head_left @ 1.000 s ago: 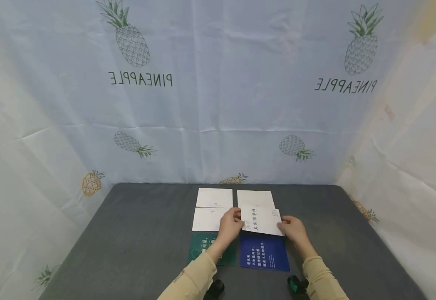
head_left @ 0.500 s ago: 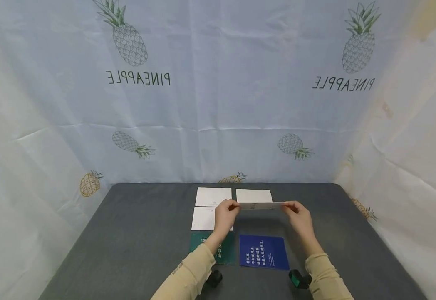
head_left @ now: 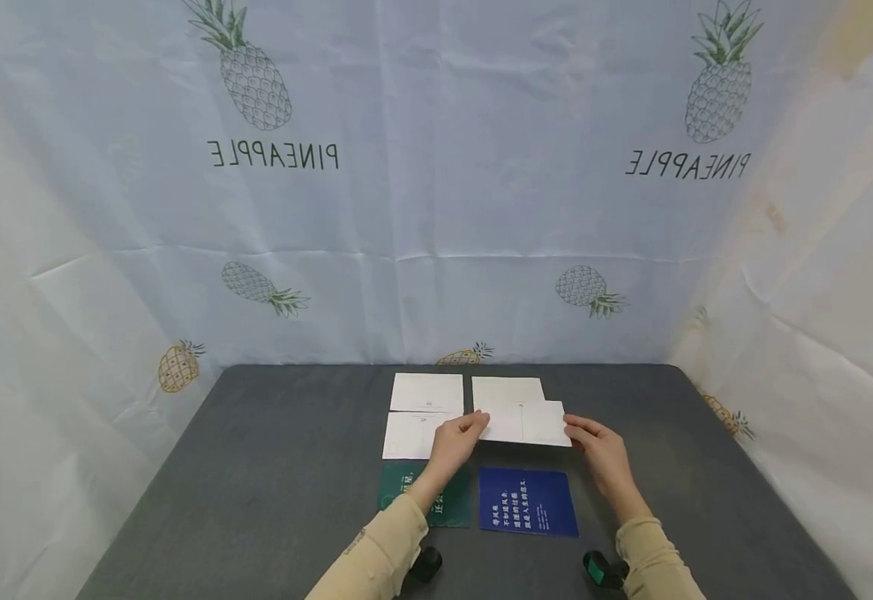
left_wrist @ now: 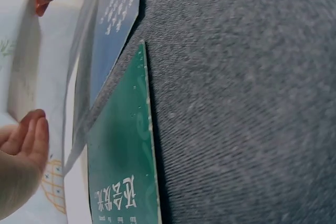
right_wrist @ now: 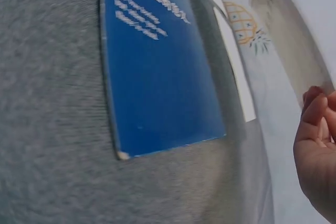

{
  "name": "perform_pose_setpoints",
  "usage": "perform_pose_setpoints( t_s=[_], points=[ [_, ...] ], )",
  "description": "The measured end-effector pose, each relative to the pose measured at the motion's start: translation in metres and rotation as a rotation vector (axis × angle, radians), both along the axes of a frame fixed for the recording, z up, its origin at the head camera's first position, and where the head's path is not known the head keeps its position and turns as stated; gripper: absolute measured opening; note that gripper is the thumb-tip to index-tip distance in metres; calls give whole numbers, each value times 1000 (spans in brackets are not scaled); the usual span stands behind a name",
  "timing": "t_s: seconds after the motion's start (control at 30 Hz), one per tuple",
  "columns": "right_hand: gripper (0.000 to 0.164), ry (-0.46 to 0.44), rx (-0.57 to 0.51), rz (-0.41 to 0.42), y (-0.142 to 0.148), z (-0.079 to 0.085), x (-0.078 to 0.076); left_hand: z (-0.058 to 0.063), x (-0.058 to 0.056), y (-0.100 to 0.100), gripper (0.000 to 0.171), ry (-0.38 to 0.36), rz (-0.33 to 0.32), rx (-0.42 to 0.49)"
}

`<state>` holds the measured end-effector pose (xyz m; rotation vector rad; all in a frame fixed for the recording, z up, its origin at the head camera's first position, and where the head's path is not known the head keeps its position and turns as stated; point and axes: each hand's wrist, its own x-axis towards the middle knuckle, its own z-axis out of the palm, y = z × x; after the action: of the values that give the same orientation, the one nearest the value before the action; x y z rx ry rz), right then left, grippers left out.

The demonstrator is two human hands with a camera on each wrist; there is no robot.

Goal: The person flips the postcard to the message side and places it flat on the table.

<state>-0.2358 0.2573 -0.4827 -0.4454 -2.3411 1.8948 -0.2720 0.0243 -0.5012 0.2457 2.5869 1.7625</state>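
Both hands hold a postcard [head_left: 526,423] in the air, its white back turned up. My left hand [head_left: 457,437] pinches its left edge, and my right hand [head_left: 600,450] pinches its right edge. In the head view the held card overlaps a white card [head_left: 507,388] lying at the back right. Under and in front of it on the table, a blue card [head_left: 528,502] with white writing lies face up. Beside that is a green card [head_left: 451,507], partly covered by my left forearm. In the wrist views the raised card [left_wrist: 26,61] is seen from below, tilted.
Two more white cards lie in the left column, a far card [head_left: 427,392] and a nearer card [head_left: 410,435] partly behind the left hand. The dark grey table [head_left: 294,483] reaches to a pineapple-print curtain [head_left: 436,208]. Black bands sit at both wrists.
The held card has turned over: its written side faced up, then it stood nearly edge-on, and now its white back shows. Both hands have lifted it off the table area ahead of the blue card.
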Motion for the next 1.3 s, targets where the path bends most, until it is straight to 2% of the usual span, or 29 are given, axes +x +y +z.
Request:
perform_pose_setpoints(
  t_s=[0.13,0.2,0.4,0.6,0.7,0.93,1.17,1.3],
  points=[
    [43,-12,55,12,-1,-11,-2,-5,2,0,24,90,-38,-118],
    [42,-25,116,10,-2,-16,-3,-7,3,0,19,100,-47,-152],
    [45,-75,303,45,-2,-28,-2,-13,8,5,20,83,-52,-238],
    [44,-64,437,77,-2,-34,-4,-17,11,10,23,111,-36,-352],
    [42,-48,466,83,-2,-36,-7,-16,11,13,17,117,-21,-375],
    [40,-31,582,95,-4,-40,-14,-13,10,20,17,132,-19,-471],
    [37,-26,650,132,-5,-36,-17,-12,8,25,18,165,6,-542],
    [38,-53,683,151,-5,-35,-19,-12,7,25,19,173,-3,-586]
  ],
)
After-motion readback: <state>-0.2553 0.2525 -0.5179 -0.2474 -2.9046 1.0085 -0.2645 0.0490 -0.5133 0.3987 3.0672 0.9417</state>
